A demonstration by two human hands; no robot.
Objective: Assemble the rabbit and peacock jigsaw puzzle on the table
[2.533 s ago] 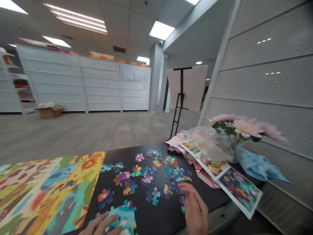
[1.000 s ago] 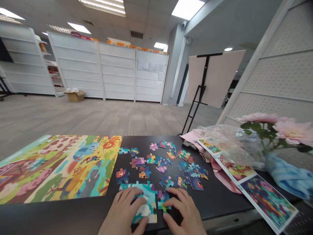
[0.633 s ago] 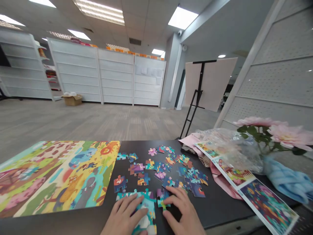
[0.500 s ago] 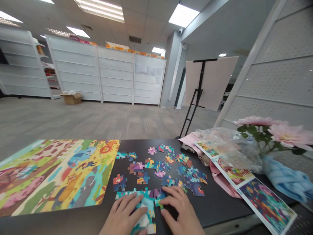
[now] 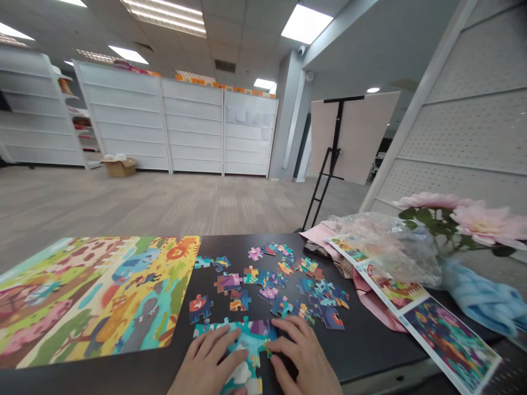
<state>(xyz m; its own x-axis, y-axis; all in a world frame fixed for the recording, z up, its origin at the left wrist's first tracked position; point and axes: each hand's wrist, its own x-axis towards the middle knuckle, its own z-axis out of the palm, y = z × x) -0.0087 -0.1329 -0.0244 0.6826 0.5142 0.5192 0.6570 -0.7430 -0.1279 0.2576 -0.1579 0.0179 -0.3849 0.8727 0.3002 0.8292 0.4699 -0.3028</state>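
Observation:
A partly joined jigsaw puzzle (image 5: 247,343), mostly teal with white shapes, lies at the table's near edge. My left hand (image 5: 212,356) rests on it with fingers spread, covering much of its middle and left side. At the upper right corner, my right hand (image 5: 302,351) has its fingertips and thumb on a dark blue and purple puzzle piece (image 5: 269,331), which sits against the joined part. Its right side is hidden under the fingers. Loose puzzle pieces (image 5: 269,293) are scattered just beyond both hands, among them one with a red and white figure (image 5: 200,308).
A finished-looking animal picture board (image 5: 102,302) covers the left of the black table (image 5: 370,351). At the right lie a picture strip (image 5: 405,310), clear plastic wrap (image 5: 387,241) and pink flowers (image 5: 486,219) with a blue cloth (image 5: 486,296). An easel (image 5: 335,159) stands beyond.
The dark blue and purple piece has shifted slightly left and up, closing the gap to the joined puzzle. My right hand moved with it; my left hand stays nearly still.

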